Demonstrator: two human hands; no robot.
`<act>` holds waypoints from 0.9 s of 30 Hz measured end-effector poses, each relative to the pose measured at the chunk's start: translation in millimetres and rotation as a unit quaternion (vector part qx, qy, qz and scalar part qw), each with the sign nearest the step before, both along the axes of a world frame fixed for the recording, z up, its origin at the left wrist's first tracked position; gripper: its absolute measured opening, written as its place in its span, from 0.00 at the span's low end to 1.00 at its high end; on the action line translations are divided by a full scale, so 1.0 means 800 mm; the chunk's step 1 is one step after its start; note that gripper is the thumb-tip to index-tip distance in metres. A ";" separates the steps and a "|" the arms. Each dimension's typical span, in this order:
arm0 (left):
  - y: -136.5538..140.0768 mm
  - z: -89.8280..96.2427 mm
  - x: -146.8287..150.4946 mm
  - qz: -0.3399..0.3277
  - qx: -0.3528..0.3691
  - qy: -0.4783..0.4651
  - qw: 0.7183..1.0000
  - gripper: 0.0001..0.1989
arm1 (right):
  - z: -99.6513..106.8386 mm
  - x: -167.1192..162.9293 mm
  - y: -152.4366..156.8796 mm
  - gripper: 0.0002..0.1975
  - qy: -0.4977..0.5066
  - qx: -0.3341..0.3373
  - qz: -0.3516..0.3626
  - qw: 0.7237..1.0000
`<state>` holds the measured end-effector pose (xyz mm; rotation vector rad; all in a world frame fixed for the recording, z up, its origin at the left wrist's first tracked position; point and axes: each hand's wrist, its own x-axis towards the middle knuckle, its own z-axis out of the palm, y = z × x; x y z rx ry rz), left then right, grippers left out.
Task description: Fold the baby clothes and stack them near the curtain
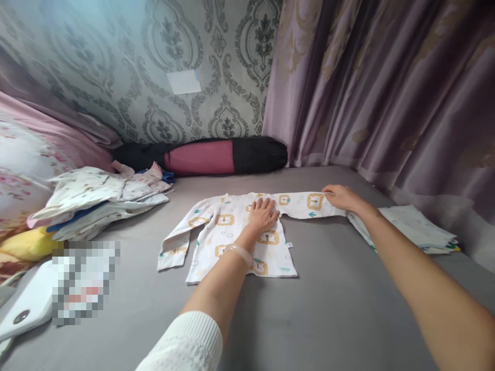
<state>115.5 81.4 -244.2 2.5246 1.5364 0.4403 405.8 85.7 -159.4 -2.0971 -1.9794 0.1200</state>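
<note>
A small white long-sleeved shirt [235, 242] printed with yellow lion faces lies spread on the grey sheet. My left hand [263, 214] rests flat on its upper chest, fingers stretched out. Out to the right, my right hand [342, 198] pinches the upper edge of the shirt's right-side sleeve, which is drawn out straight sideways. The other sleeve angles down to the left, its cuff lying on the sheet. Part of the shirt's front is hidden beneath my left hand and wrist.
Folded white clothes [417, 226] lie beyond my right forearm. A pile of clothes [104, 196] sits at the left, near a yellow item [29, 245] and a white object [33, 293]. A black and maroon roll [201, 157] lies along the wall; purple curtains [320, 82] hang at the right.
</note>
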 end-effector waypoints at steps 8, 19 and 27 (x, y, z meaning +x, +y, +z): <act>0.000 0.001 -0.002 -0.008 -0.009 -0.010 1.000 0.31 | -0.028 0.008 0.027 0.16 -0.098 -0.100 -0.012 0.990; 0.005 0.007 -0.007 0.003 -0.020 -0.066 0.998 0.21 | -0.066 0.003 0.039 0.18 -0.152 -0.039 -0.029 0.987; 0.005 0.005 -0.009 -0.006 -0.003 -0.101 0.995 0.20 | -0.049 -0.057 0.011 0.17 -0.103 0.067 0.006 0.992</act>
